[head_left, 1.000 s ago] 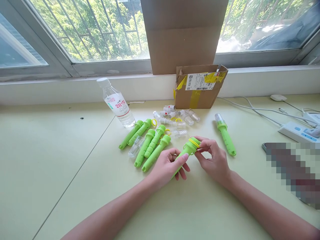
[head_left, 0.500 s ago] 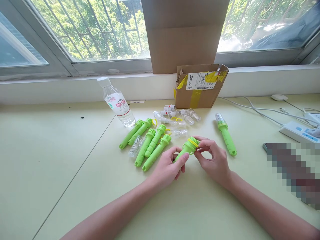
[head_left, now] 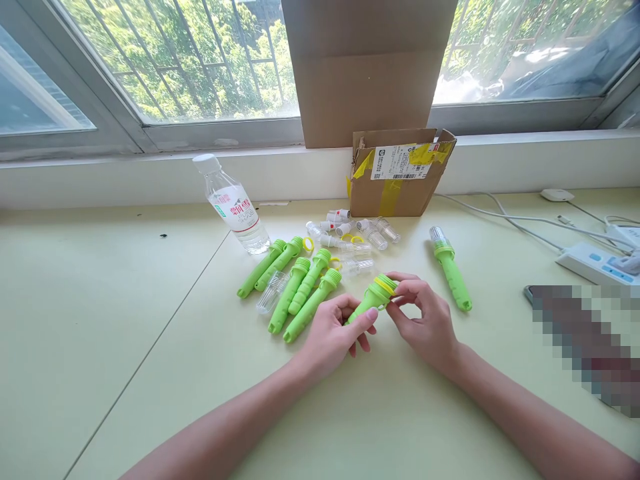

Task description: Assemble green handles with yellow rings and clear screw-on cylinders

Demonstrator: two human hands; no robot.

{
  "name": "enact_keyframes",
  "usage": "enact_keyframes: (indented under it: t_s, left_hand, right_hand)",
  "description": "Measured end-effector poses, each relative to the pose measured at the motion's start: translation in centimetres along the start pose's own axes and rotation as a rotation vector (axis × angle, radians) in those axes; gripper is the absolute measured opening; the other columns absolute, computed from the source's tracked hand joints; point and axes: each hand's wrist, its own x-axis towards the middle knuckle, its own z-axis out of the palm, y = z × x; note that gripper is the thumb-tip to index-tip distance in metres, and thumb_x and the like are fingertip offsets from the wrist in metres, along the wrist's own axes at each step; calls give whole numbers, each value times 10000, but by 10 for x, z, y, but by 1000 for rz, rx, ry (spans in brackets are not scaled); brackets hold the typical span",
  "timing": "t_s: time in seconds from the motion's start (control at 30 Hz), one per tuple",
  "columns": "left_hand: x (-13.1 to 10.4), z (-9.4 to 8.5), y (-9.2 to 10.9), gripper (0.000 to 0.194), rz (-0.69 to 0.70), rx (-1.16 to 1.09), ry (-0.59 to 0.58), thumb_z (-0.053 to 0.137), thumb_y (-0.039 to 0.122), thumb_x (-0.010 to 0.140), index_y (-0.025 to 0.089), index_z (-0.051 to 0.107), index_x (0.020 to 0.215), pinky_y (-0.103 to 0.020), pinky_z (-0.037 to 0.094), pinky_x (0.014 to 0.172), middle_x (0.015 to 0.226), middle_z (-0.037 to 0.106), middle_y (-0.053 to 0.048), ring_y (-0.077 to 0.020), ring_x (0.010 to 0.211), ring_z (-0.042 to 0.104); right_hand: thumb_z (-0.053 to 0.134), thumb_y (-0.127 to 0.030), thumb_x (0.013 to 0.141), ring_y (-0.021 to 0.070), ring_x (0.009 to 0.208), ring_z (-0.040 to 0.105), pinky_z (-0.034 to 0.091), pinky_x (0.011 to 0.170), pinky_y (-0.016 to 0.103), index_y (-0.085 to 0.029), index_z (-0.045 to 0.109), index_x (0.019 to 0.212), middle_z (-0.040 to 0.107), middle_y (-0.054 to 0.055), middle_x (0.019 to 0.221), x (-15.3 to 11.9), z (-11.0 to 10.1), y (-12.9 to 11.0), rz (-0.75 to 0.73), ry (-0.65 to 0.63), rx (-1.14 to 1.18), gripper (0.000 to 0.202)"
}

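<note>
The box (head_left: 365, 197) is matt cardboard, its tape (head_left: 390, 199) slightly glossy plastic, its label (head_left: 397, 163) smooth paper. Left of the box, the bottle (head_left: 240, 213) is clear, shiny plastic. At the box's foot, the caps (head_left: 387, 231) are glossy, ribbed, transparent plastic. Farther in front of the box, the handle (head_left: 369, 302) is semi-matt plastic with a ridged end, its ring (head_left: 385, 287) smooth plastic; front-left of the box, 5 more handles (head_left: 310, 310) look alike.

The tube (head_left: 373, 298) is bright green, its slim handle gripped in the left hand (head_left: 340, 330), its wider threaded head pointing away and to the right. A small green loop juts from its side. The thin yellow ring (head_left: 385, 287) sits around the head, its right edge at the right hand's (head_left: 425, 317) fingers.
</note>
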Motion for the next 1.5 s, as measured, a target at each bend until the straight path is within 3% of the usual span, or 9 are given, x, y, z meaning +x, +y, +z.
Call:
enact_keyframes:
  t_s: [0.5,0.73,0.97,1.2,1.5]
  left_hand:
    - [1,-3,2,401,17,-6,-143,466,544,923,159,543,839,-206,344,418,682,645,-30,-90,427,521]
    - [0,-2,2,385,-53,18,-63,661,515,806,208,478,949,-194,359,395,655,654,18,-66,364,449]
    - [0,1,-1,385,-33,-48,17,695,475,785,201,426,809,-176,351,365,721,704,-36,-112,433,591]
    - [1,0,2,387,-23,-84,-11,683,479,800,187,435,748,-195,379,381,734,717,-62,-131,453,613]
    - [1,-1,2,363,-7,-73,-28,635,514,823,157,570,845,-236,460,459,837,719,-88,-158,549,651]
  right_hand:
    - [596,-64,840,243,1079,666,622,604,303,-243,488,911,687,67,978,0,0,-2,15,-24,26,221]
    - [614,-73,834,233,994,697,621,592,313,-242,498,898,711,71,989,-1,1,0,-21,27,1,215]
    - [622,-70,829,240,1031,687,626,592,310,-243,507,921,710,78,1019,-2,1,1,-21,15,7,228]
    - [617,-68,839,231,1048,674,623,592,303,-246,504,931,691,67,990,-1,1,-1,-13,3,16,230]
    - [597,-72,852,233,1046,672,621,601,308,-251,527,917,687,50,948,-1,-1,1,0,-7,6,202]
